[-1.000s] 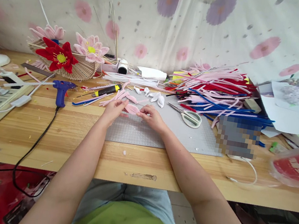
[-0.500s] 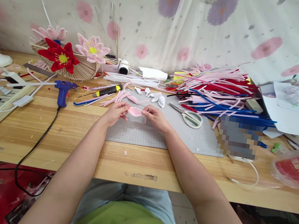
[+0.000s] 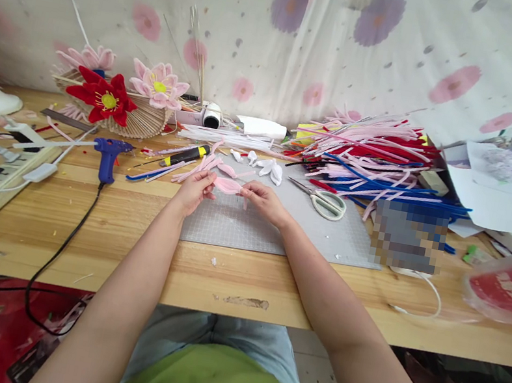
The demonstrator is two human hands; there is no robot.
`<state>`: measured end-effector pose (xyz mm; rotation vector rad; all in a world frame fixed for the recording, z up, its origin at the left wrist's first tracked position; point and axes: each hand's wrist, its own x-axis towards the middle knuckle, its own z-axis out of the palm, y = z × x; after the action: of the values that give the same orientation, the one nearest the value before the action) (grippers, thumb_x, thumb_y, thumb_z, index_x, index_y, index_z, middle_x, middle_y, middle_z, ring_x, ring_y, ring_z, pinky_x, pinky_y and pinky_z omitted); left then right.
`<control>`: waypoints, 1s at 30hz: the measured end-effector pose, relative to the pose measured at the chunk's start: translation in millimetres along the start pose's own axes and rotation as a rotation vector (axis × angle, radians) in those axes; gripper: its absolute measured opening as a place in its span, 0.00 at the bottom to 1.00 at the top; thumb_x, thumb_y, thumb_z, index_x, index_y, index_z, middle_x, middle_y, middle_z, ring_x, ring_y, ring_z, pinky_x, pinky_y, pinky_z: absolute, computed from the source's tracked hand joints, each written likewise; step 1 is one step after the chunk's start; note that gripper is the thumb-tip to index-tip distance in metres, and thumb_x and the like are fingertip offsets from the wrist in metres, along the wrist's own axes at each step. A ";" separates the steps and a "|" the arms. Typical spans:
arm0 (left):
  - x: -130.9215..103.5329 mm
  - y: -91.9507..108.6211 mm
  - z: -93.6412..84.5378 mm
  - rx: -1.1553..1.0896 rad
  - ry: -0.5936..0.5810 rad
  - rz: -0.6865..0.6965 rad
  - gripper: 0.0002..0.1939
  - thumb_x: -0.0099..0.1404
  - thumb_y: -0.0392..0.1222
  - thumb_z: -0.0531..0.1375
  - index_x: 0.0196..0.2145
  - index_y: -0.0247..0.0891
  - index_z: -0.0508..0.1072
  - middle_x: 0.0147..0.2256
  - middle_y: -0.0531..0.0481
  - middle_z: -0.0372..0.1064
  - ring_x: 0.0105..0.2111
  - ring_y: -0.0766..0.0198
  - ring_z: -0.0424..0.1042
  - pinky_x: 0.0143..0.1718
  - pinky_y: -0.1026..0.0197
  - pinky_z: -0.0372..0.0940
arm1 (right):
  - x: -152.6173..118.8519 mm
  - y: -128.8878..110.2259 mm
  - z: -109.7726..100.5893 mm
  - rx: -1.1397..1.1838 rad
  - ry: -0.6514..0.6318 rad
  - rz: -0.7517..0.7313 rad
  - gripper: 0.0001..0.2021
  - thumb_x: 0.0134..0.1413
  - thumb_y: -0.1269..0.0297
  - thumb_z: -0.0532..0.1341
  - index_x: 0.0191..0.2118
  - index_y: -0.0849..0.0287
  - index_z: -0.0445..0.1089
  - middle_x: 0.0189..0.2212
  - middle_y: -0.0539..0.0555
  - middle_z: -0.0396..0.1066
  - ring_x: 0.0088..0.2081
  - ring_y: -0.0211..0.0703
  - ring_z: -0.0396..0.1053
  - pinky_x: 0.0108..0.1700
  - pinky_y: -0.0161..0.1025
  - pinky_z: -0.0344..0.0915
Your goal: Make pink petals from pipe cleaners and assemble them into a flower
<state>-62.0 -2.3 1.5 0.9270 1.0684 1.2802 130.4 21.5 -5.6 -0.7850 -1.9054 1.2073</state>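
Petal of pink chenille (image 3: 227, 185), seemingly shaped already, is fingertip-pinched by left hand (image 3: 195, 192) and right hand (image 3: 264, 202) above the cutting mat (image 3: 327, 238), with loose pink stems (image 3: 203, 166) near the mat's left edge yet unshaped.

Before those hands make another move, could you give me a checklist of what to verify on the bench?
1. Left-hand grip holds one end of the pink petal-shaped piece: ok.
2. Right-hand grip holds its other end: ok.
3. Scissors on the grey mat, clear of both grips: ok.
4. Glue gun away from both grips: ok, off to the left.
5. Glue gun cool: cannot tell.
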 end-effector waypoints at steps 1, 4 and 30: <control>-0.2 0.0 0.1 -0.007 -0.004 -0.004 0.19 0.42 0.48 0.68 0.22 0.36 0.63 0.16 0.60 0.51 0.16 0.77 0.51 0.16 0.72 0.62 | -0.1 0.0 0.1 0.002 0.003 0.006 0.19 0.48 0.47 0.56 0.27 0.61 0.68 0.26 0.51 0.66 0.31 0.37 0.62 0.36 0.36 0.59; -2.2 0.9 0.9 -0.020 -0.048 -0.024 0.18 0.44 0.47 0.67 0.22 0.36 0.63 0.15 0.61 0.50 0.15 0.77 0.51 0.17 0.73 0.61 | -1.1 0.9 -0.8 0.014 0.007 0.009 0.18 0.48 0.48 0.57 0.26 0.60 0.68 0.24 0.50 0.64 0.29 0.36 0.61 0.34 0.35 0.59; -1.9 -10.7 4.4 -0.208 -0.294 0.051 0.24 0.49 0.34 0.65 0.46 0.41 0.68 0.46 0.48 0.68 0.47 0.60 0.68 0.51 0.52 0.61 | -1.1 3.4 1.8 0.216 -0.009 0.045 0.15 0.47 0.51 0.59 0.28 0.60 0.70 0.28 0.50 0.70 0.35 0.38 0.65 0.45 0.38 0.58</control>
<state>-54.8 -5.0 -7.4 0.9531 0.6733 1.2255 129.9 21.0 -9.6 -0.7105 -1.7364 1.4182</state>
